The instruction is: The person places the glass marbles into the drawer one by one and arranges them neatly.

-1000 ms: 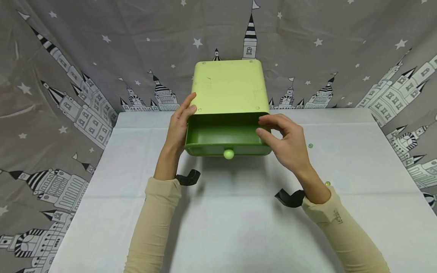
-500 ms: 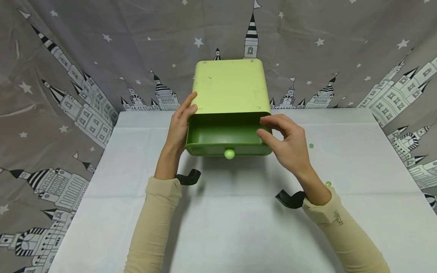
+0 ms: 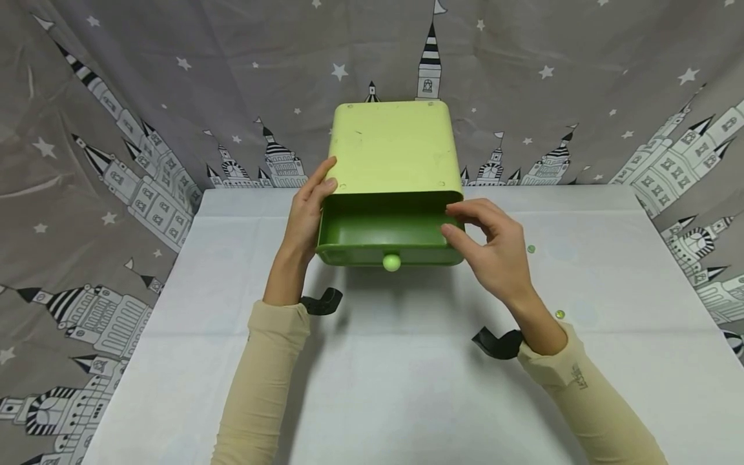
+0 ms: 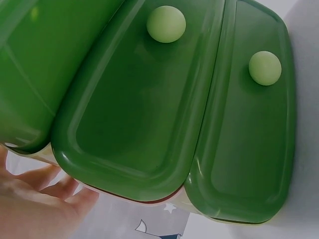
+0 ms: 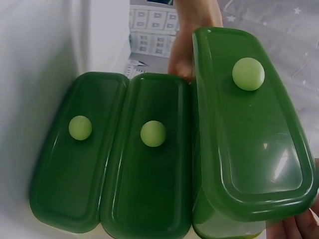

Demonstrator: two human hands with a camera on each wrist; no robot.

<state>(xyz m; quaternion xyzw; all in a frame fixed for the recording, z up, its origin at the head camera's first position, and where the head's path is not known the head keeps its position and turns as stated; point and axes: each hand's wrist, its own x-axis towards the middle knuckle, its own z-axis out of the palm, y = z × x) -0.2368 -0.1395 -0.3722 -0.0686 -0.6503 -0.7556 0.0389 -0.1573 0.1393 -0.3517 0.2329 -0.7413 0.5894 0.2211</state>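
Observation:
A small chest of drawers (image 3: 395, 145), pale yellow-green on top, stands in the middle of the table at the back. Its top drawer (image 3: 383, 229), dark green with a round light green knob (image 3: 392, 262), is pulled out, and nothing shows inside. Two lower drawers (image 4: 134, 109) are closed in the left wrist view. My left hand (image 3: 302, 223) rests along the chest's left side, fingers extended. At the drawer's right wall is my right hand (image 3: 494, 245), thumb and forefinger bent but apart, with nothing visible between them.
Two small green beads or gems lie on the white cloth to the right: one bead (image 3: 531, 248) beyond the right hand, another bead (image 3: 560, 314) beside the right sleeve. Black straps (image 3: 500, 343) stick out from both wrists. A grey castle-print curtain (image 3: 232, 64) hangs behind.
The right hand has shifted slightly to the right at the drawer's edge. The left hand stays on the chest's side, and the drawer remains pulled out.

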